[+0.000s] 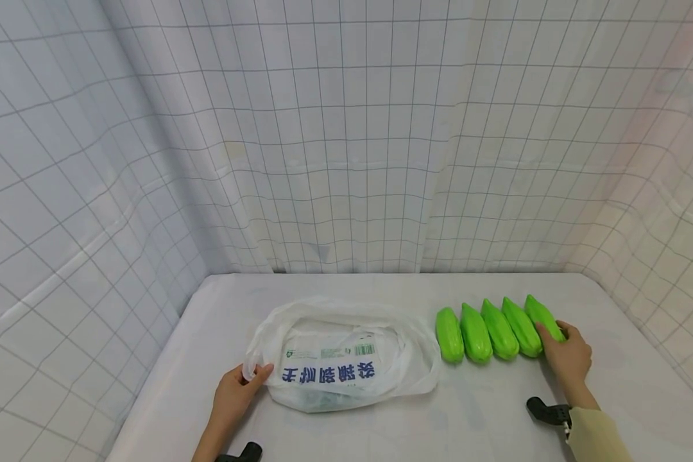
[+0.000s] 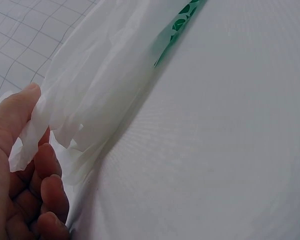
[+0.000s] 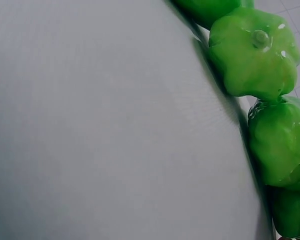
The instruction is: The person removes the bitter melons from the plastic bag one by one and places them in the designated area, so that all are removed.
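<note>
A white, translucent plastic bag [image 1: 418,378] lies with its mouth spread on the table, printed with blue characters, green text and a barcode. My left hand [image 1: 233,393] pinches the left edge of its rim; in the left wrist view, thumb and fingers hold the thin plastic [image 2: 85,85]. To the bag's right, several glossy green ridged gourds lie side by side in a row. Around the near end of the rightmost gourd [image 1: 541,316], my right hand [image 1: 570,359] has its thumb and fingers. The right wrist view shows gourd ends [image 3: 257,52] close up, but hardly any of the hand.
A white cloth covers the table [image 1: 468,417]. White curtains with a dark grid [image 1: 346,160] hang behind the table and on both sides. Each wrist carries a black camera mount, such as the right mount [image 1: 547,412].
</note>
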{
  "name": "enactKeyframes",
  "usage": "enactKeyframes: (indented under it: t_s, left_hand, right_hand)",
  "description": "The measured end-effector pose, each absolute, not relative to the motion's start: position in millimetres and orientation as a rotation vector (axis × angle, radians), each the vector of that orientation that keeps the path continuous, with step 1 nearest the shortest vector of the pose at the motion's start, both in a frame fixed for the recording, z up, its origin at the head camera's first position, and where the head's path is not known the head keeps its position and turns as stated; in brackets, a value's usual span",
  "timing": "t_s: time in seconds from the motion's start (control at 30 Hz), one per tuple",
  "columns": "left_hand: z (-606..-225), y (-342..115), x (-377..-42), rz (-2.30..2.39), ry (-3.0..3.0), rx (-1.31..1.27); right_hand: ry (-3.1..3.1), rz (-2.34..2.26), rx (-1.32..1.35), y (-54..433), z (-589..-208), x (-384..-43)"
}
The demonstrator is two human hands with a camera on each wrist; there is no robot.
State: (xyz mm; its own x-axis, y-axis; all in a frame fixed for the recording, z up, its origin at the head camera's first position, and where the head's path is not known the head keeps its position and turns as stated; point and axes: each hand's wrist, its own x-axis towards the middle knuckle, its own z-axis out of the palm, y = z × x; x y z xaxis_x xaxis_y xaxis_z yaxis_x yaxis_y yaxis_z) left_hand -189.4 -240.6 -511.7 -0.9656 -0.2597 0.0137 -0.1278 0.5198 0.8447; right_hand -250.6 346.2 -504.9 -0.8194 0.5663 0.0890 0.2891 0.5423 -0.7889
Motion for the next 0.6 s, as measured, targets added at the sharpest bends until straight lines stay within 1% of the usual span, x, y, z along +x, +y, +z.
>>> enactKeyframes:
  t_s: [0.6]
  left_hand:
    - [-511.0,-239.0,-192.5,-1.461,-2.579,0.342]
  right_hand:
    - [-2.488,1.177,-0.672,352.2,-504.6,-250.6]
